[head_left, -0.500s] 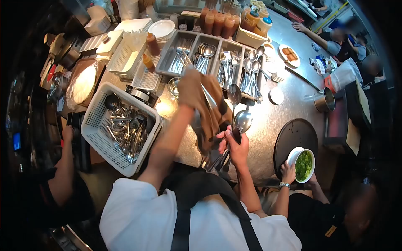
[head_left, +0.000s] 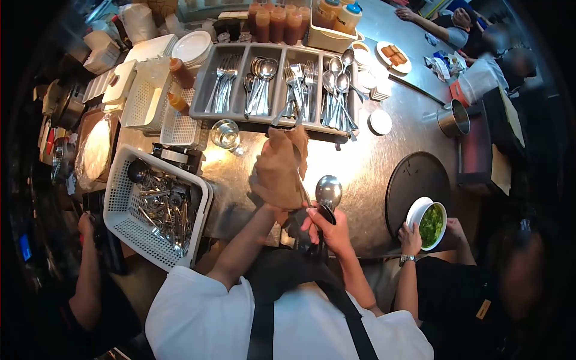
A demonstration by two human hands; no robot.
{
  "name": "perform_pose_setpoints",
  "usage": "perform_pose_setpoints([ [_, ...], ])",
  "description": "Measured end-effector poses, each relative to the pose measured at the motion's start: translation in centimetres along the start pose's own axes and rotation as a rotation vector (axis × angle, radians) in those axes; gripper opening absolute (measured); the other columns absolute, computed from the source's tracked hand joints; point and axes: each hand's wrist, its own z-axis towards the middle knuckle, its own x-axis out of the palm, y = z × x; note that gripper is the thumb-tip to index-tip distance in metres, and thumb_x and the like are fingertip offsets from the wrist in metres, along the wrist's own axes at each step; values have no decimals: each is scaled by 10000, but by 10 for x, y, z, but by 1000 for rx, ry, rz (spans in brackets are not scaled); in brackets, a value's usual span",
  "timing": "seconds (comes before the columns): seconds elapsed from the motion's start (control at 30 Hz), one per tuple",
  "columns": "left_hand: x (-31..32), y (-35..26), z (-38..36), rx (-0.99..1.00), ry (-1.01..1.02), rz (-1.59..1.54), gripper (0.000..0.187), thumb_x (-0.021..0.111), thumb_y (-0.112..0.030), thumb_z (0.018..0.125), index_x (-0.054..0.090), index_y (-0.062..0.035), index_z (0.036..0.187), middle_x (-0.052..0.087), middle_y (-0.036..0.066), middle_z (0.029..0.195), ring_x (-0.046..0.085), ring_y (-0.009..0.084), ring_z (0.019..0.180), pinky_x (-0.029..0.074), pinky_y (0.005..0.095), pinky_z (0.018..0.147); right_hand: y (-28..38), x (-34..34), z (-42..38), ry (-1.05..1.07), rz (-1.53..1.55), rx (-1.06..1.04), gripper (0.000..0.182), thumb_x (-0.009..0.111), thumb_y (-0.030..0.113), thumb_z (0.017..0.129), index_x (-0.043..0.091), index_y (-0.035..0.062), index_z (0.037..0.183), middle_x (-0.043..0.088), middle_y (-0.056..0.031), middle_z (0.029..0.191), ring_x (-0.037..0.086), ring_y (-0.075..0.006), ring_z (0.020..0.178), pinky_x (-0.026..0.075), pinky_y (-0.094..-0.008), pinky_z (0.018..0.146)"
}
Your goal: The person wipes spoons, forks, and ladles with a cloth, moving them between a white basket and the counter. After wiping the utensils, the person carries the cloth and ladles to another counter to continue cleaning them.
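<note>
My left hand point(head_left: 275, 212) is mostly hidden under a brown cloth point(head_left: 281, 171), closed on it. The cloth is wrapped around a thin metal utensil whose handle runs down to my right hand point(head_left: 333, 233). That hand is closed around several spoons. One large spoon point(head_left: 329, 191) has its bowl upward, with a darker spoon bowl just below it. Beyond the cloth lies a grey cutlery tray point(head_left: 201, 81), with forks point(head_left: 224, 83) and spoons point(head_left: 261, 84) sorted in its compartments. Left of my arm, a white perforated basket point(head_left: 125, 225) holds jumbled cutlery point(head_left: 171, 210).
A glass bowl point(head_left: 225, 134) and a small white dish point(head_left: 380, 122) stand near the tray. To the right are a round black tray point(head_left: 414, 171) and a co-worker's hands holding a bowl of greens point(head_left: 431, 227). Another person's arm point(head_left: 87, 270) is at far left.
My left hand and the cloth have come down from the cutlery tray toward my right hand. The cloth now wraps a utensil. The view has shifted, so the table's things appear further left.
</note>
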Motion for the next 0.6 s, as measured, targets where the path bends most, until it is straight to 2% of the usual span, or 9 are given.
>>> perform_pose_setpoints([
  [0.13,11,-20,9,50,39,91,388,614,-148,784,526,-8,1135,598,168,993,627,273,846,511,301,632,0,-11,4,-140,-38,-103,292,574,196,948,574,-73,1060,592,-101,637,467,-112,412,344,-240,392],
  [0.23,31,-44,52,130,88,329,437,621,-141,772,505,0,1169,585,158,992,618,260,858,511,286,628,5,-26,14,-256,24,-133,303,548,250,970,565,-38,1063,607,-114,649,507,-129,423,376,-248,384],
  [0.27,39,-45,79,194,104,426,453,623,-139,768,499,2,1180,580,154,992,616,256,862,512,281,626,-2,-42,23,-248,31,-149,368,537,325,979,561,-33,1062,612,-117,647,538,-141,444,412,-248,403],
  [0.33,49,-36,131,422,62,429,435,662,-244,751,517,-102,1135,578,147,898,632,290,791,519,333,572,-9,-59,35,-255,75,-101,446,509,404,984,560,-34,1051,612,-119,641,552,-148,457,432,-252,420],
  [0.37,68,-23,155,-69,131,-347,153,560,-220,866,566,-107,969,613,187,823,653,352,664,520,434,567,-9,-62,36,-265,73,-84,520,469,475,982,560,-34,1033,611,-113,636,563,-152,468,433,-251,426],
  [0.4,68,-6,172,621,111,194,268,642,-317,799,542,-142,975,592,106,757,637,325,654,474,455,524,-10,-64,31,-275,76,-88,520,469,475,982,560,-34,1033,611,-113,636,563,-152,468,433,-251,426],
  [0.43,27,-18,160,596,249,358,337,642,-331,798,523,-128,1039,603,83,793,626,303,707,471,450,551,-9,-66,28,-258,85,-103,538,455,491,981,560,-34,1026,610,-110,632,566,-155,474,430,-249,425],
  [0.53,-24,-47,112,555,327,420,337,635,-284,783,528,-134,1064,617,39,811,615,269,752,461,444,540,-14,-78,20,-260,105,-104,613,388,558,974,558,-29,1014,587,-85,613,550,-149,469,414,-248,417],
  [0.6,-15,-46,83,678,146,350,262,586,-125,796,530,-153,1050,553,0,746,619,198,744,440,378,554,-19,-87,12,-103,222,-62,638,378,572,975,548,-38,1055,571,-65,601,529,-126,447,389,-223,409],
])
